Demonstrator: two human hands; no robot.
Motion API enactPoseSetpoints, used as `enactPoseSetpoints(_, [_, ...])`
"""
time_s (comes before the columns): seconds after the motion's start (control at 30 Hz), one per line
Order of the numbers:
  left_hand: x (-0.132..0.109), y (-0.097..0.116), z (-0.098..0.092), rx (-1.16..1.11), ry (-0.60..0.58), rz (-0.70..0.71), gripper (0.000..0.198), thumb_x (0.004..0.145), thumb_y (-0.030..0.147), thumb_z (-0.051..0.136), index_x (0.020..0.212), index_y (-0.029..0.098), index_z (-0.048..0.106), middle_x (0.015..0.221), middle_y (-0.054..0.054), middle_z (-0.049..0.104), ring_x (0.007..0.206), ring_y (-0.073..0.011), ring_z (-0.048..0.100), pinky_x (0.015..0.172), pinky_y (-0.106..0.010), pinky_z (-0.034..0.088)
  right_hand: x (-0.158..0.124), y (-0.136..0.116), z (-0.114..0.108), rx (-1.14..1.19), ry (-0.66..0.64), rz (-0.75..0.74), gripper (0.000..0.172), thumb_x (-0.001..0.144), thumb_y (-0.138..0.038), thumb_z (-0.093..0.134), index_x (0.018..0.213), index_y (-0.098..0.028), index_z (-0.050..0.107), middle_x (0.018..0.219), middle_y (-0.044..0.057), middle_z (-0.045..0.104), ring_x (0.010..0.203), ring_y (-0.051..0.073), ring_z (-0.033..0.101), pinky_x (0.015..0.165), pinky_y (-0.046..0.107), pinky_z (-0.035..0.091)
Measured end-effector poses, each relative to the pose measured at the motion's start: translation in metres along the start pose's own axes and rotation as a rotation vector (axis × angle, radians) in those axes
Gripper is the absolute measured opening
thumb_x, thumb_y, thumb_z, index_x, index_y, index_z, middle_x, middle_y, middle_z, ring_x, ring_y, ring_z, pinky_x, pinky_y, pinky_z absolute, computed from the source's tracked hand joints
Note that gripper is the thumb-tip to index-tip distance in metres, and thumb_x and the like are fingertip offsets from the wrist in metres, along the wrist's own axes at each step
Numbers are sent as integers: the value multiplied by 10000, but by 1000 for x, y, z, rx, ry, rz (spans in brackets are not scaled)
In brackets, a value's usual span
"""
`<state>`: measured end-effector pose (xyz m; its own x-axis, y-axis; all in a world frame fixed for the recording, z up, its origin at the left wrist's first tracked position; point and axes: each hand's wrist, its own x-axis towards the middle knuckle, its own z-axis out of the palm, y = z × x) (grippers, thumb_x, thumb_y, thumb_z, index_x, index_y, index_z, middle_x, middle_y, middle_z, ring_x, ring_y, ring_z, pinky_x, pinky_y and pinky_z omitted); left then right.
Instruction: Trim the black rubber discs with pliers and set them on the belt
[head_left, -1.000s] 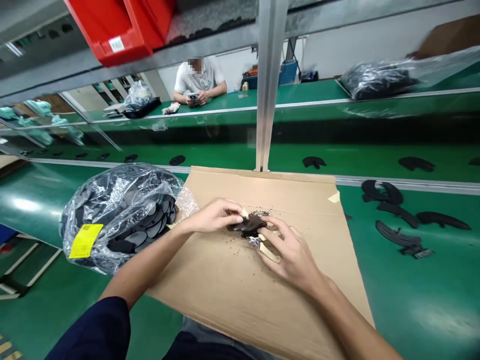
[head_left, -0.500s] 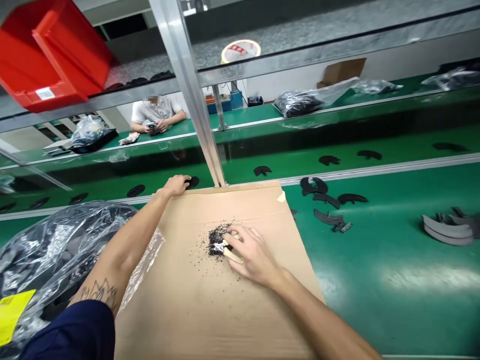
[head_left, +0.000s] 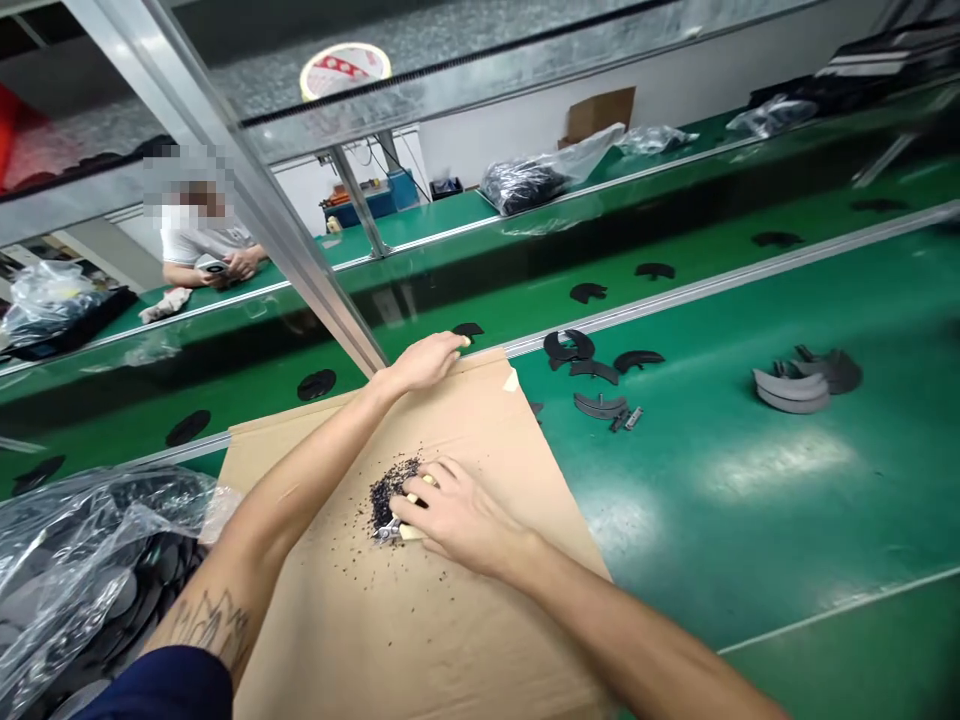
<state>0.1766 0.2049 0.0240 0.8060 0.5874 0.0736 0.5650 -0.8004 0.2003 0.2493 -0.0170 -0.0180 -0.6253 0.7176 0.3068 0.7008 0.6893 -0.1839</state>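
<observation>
At the left hand, pinch indiscernible, a flat black plate — likely light, stiff — is best held by its rim; nippers are clasped by the right hand.

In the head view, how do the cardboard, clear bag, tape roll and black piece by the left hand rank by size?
Cardboard
Clear bag, partly out of frame
Tape roll
Black piece, smallest

The pliers show shiny metal; the sheet, matt cardboard.
</observation>
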Motion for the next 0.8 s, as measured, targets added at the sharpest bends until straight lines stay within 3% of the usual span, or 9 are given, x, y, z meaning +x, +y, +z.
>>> enactPoseSetpoints(0.07, [30,3,15,18,11,-58,459,994,118,383,1396,176,596,1336,-137,652,1200,-247,642,1030,-350,500,-1,2,-1,-4,-25,-5,301,878,-229,744,1133,-219,586,1148,66,656,1068,243,541,945,381,420])
enactPoseSetpoints(0.17, [56,3,28,50,2,-155,429,948,77,444,1301,166,671,1247,-151,658,1105,-265,679,961,-357,523,-3,5,-3,-3,-33,3,290,897,-250,728,1146,-230,581,1164,67,651,1065,237,536,940,383,417])
enactPoseSetpoints(0.27, [60,1,29,69,12,-202,311,897,50,506,1084,129,741,1125,-162,655,1034,-294,703,919,-379,529,-3,5,-3,12,-15,23,238,946,-254,664,1166,-230,576,1141,68,660,1039,235,534,924,387,418])
enactPoseSetpoints(0.33, [53,-2,26,65,52,-196,296,896,35,492,1039,133,733,1090,-154,647,1018,-294,705,910,-385,526,-3,3,-3,26,8,55,204,976,-287,626,1165,-225,577,1122,76,666,1038,243,532,916,397,422])
enactPoseSetpoints(0.57, [-4,-17,-3,-103,343,-108,197,994,189,474,1071,152,652,1139,-129,670,1047,-237,680,949,-357,536,-3,-1,1,120,154,152,241,899,-194,688,1129,-188,614,1098,103,691,1049,268,569,901,393,463])
enactPoseSetpoints(0.7, [-60,-21,-13,-342,545,-100,244,1021,344,486,1064,145,620,1087,-103,702,972,-195,718,901,-327,583,2,1,5,485,425,313,116,957,-277,636,1042,-199,631,1005,82,708,962,228,633,870,365,512])
enactPoseSetpoints(0.8, [-115,-8,-9,-701,697,-54,355,947,506,646,989,154,638,979,-71,711,894,-183,732,873,-336,608,7,6,6,788,621,526,233,952,-401,631,1064,-197,641,1023,85,723,919,217,679,838,361,548])
